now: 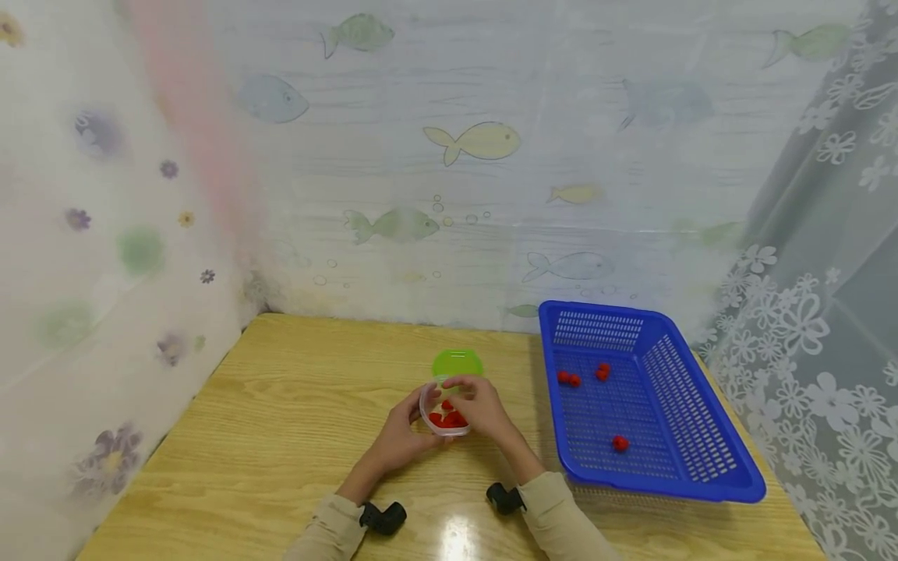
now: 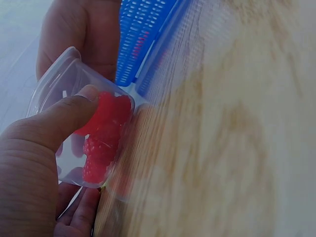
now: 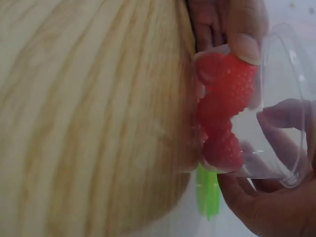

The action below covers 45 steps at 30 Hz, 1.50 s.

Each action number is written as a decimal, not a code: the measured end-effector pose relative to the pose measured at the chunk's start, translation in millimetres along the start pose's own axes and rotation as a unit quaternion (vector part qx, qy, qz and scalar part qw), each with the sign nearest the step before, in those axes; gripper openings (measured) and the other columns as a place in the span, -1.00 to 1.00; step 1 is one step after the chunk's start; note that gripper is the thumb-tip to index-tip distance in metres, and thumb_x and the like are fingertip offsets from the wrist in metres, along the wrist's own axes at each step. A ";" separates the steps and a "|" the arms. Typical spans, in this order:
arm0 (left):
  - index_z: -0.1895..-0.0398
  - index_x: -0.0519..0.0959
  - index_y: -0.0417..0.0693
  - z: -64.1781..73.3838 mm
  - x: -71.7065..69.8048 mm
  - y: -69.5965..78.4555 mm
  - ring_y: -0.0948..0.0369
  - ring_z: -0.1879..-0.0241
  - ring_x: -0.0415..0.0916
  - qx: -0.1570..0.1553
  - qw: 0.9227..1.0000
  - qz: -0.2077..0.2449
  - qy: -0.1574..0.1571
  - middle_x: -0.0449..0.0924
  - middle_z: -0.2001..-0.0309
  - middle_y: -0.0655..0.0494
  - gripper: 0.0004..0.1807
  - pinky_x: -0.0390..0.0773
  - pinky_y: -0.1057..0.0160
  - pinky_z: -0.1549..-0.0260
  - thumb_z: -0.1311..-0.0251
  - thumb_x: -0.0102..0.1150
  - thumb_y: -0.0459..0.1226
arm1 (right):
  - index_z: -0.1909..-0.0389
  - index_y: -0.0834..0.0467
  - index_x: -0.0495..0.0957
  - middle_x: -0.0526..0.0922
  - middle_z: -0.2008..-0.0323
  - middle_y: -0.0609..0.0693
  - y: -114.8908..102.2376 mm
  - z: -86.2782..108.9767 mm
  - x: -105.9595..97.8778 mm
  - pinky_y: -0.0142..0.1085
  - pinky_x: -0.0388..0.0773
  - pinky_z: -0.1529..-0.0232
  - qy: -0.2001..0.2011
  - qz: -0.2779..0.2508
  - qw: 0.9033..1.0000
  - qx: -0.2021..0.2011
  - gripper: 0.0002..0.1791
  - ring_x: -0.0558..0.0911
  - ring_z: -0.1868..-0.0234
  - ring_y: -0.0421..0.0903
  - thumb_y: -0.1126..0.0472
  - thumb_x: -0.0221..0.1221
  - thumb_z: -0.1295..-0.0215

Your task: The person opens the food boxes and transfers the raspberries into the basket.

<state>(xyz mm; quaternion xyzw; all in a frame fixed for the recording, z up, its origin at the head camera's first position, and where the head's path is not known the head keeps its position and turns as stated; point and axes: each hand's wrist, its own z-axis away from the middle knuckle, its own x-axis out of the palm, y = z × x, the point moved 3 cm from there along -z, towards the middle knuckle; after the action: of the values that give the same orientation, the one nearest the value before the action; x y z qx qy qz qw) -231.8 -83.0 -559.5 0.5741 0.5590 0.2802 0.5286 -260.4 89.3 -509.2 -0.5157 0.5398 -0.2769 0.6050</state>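
Note:
My left hand (image 1: 403,438) grips a clear plastic tub (image 1: 423,403), tilted so that its mouth faces up toward the head view. The thumb (image 2: 69,113) presses one side wall, and fingers pass around the far side. Inside lie several red raspberries (image 3: 232,84), gathered at the bottom. My right hand (image 1: 484,409) is over the right side of the tub's mouth, with its fingers bent loosely near the rim. No berry shows between those fingers, though the tub and palm partly hide them. Just behind the tub, a green lid (image 1: 457,362) lies on the table.
A blue perforated basket (image 1: 655,485) stands to the right, with several red raspberries (image 1: 620,443) scattered on its floor. The wooden table (image 1: 281,405) meets patterned curtains at the back and left. A lace curtain hangs at the right.

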 end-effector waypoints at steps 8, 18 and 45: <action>-0.53 0.21 -0.25 -2.1 -0.3 3.5 -0.13 -0.37 0.40 -0.005 1.000 -0.006 -0.002 0.43 -0.36 -0.27 -0.01 0.40 -0.10 -0.32 -0.02 0.54 -0.43 | 0.07 0.33 0.71 0.77 0.17 0.18 2.0 -3.0 2.3 -0.07 0.71 0.02 0.005 0.044 0.999 0.015 -0.78 0.75 0.07 0.11 0.37 0.23 -0.31; -0.51 0.17 -0.42 3.5 -3.1 38.5 -0.24 -0.36 0.37 -0.009 1.000 0.007 -0.020 0.38 -0.36 -0.41 -0.04 0.38 -0.19 -0.30 -0.07 0.49 -0.43 | 0.21 0.33 0.74 0.74 0.31 0.10 -1.6 -8.4 3.9 -0.31 0.67 0.31 0.003 0.133 0.990 0.044 -0.82 0.62 0.30 -0.11 0.38 0.38 -0.16; -0.55 0.18 -0.24 1.5 -0.8 5.5 -0.12 -0.39 0.38 -0.011 1.000 -0.006 -0.011 0.40 -0.39 -0.26 -0.01 0.39 -0.13 -0.33 -0.07 0.52 -0.38 | 0.51 0.27 0.69 0.66 0.53 0.01 -6.1 -10.1 7.4 -0.38 0.60 0.51 0.006 0.189 0.981 0.047 -0.89 0.57 0.51 -0.18 0.34 0.41 -0.13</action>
<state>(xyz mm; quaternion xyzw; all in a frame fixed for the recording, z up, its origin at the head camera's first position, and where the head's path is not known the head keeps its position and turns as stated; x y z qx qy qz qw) -228.7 -83.2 -554.6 0.5681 0.5535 0.2764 0.5427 -266.6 77.5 -505.1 -0.3731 0.6178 -0.1858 0.6668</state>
